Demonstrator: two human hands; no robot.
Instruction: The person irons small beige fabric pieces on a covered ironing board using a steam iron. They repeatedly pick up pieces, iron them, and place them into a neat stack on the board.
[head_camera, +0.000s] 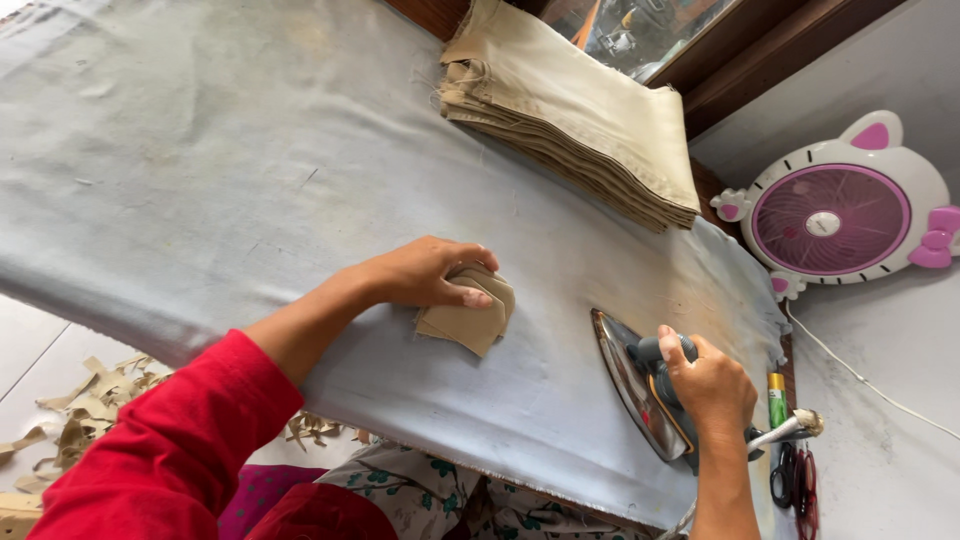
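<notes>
Grey cloth (200, 180) covered the desk, where the left hand (425, 272) pressed its grip down on small tan pieces (470, 318) mid-desk, the right hand (710, 385) clamped on an iron (640, 385) tipped sideways nearby, folded tan fabric (575, 110) stacked beyond.
</notes>
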